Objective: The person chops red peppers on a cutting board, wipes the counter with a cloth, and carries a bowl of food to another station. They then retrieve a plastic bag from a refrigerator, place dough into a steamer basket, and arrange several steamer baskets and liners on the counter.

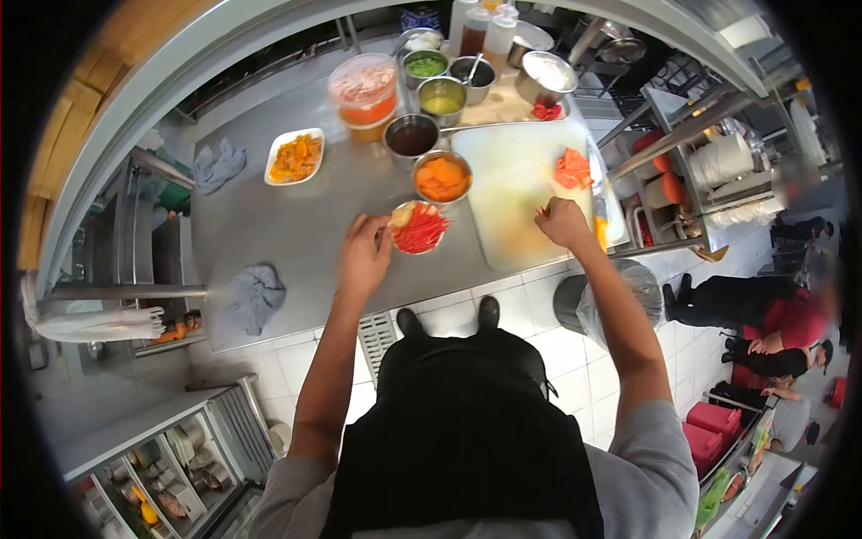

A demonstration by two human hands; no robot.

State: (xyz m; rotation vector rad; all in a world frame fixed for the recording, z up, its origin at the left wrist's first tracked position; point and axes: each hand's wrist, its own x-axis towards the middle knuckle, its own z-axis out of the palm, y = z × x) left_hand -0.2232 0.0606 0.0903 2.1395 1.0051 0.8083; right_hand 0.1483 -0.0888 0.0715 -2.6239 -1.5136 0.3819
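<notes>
My left hand [365, 253] is closed at the left rim of a small bowl [396, 218], thumb and fingers against its edge. Thin red strips [420, 231] fill most of this bowl, beside something pale yellow. Over the front right of the white cutting board [507, 193], my right hand [564, 223] is closed, and a small reddish bit shows at its fingertips, too small to name. Orange-red pieces [573, 169] lie on the board beyond that hand. Just behind the bowl stands a metal container of orange pieces [442, 177].
Behind are a dark sauce pot [412, 136], a large tub [363, 92], a green-filled container [426, 66] and squeeze bottles [500, 34]. A white dish [294, 158] and grey cloths [257, 298] lie leftward. A lined bin [620, 296] stands below right; other people [754, 305] are farther right.
</notes>
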